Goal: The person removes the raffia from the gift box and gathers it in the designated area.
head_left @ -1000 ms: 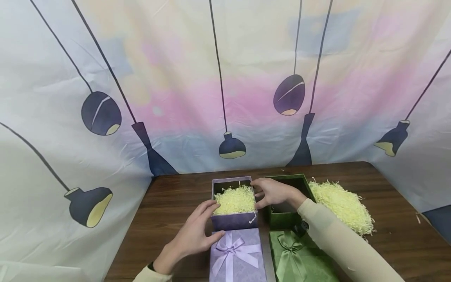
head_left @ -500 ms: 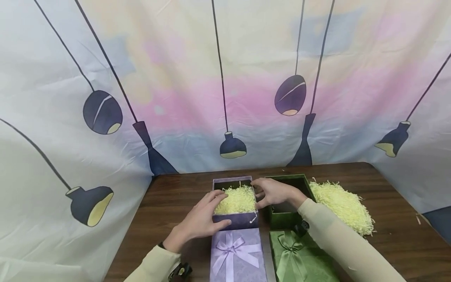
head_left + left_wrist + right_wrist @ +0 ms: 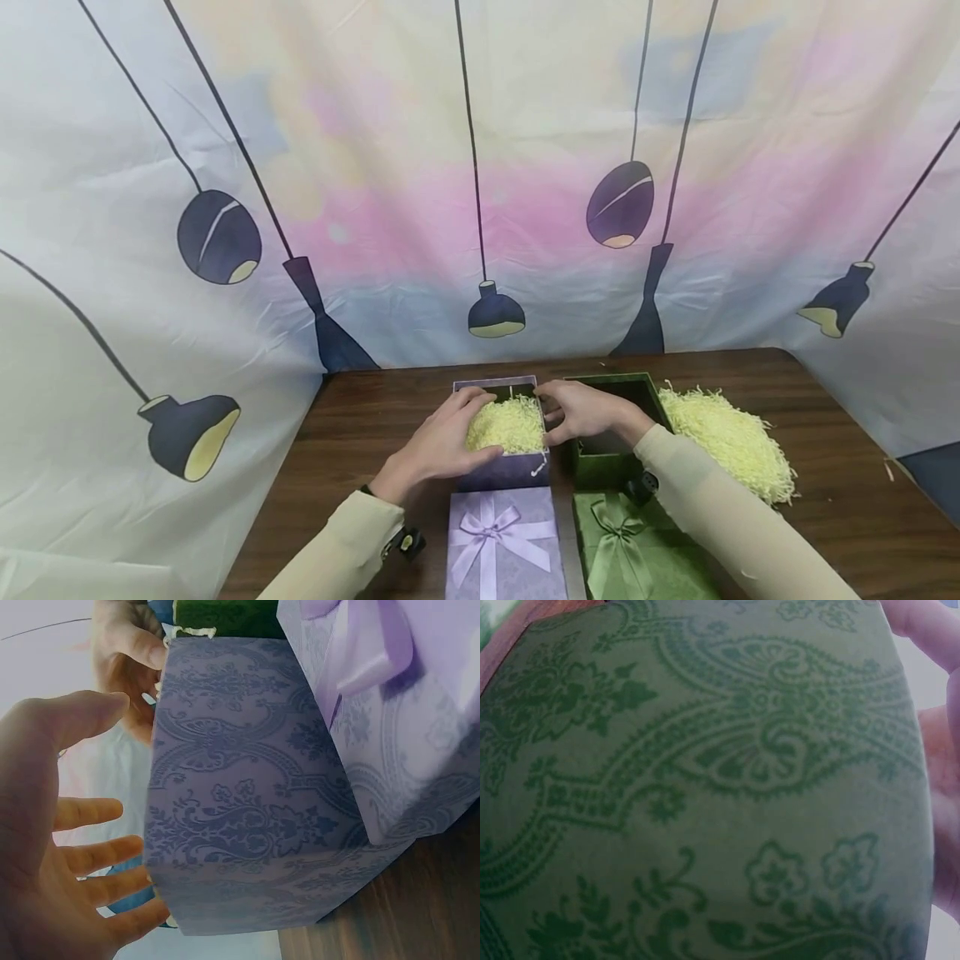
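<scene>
Purple box [image 3: 501, 467] open on table [image 3: 360, 433], beside green box [image 3: 607, 462], filled with yellow paper shred [image 3: 510, 423]. Left hand [image 3: 442, 442] over box's left rim, fingers spread and relaxed, on shred. Right hand [image 3: 581, 410] at right rim, fingers loosely bent, touching shred; no firm grip seen.

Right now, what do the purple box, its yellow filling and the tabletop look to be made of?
The purple box looks like stiff card wrapped in matte paper with a damask print, seen close in the left wrist view. The yellow filling looks like crinkle-cut shredded paper: thin, kinked strips. The table shows dark wood grain with a slight sheen, solid wood or laminate, I cannot tell which.
</scene>
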